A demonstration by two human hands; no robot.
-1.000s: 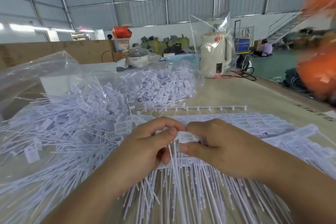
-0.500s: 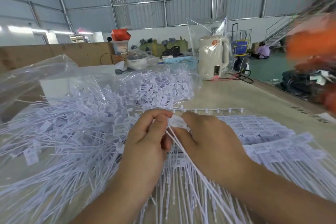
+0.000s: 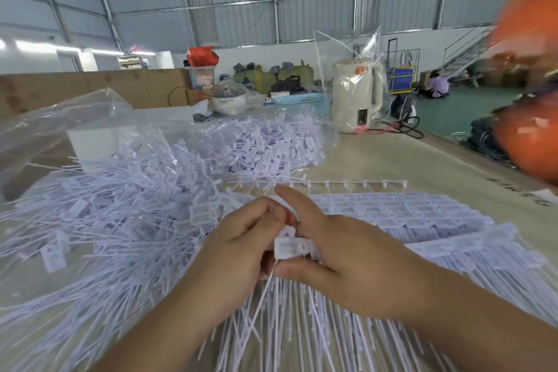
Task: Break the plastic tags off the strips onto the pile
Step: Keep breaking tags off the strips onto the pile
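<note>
Pinching tag [image 3: 290, 247] flat, tail toward camera.

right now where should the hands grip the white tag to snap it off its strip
Pinch the flat rectangular head of the white tag, coming from its left side with the left hand, while the right hand braces the strip from the right. The head is broad; its thin tail gives poor purchase.

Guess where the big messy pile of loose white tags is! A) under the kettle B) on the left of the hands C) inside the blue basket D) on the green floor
B: the heap of loose tags spreads over the table to the left of the left hand and right hand, which together pinch one tag.
</note>
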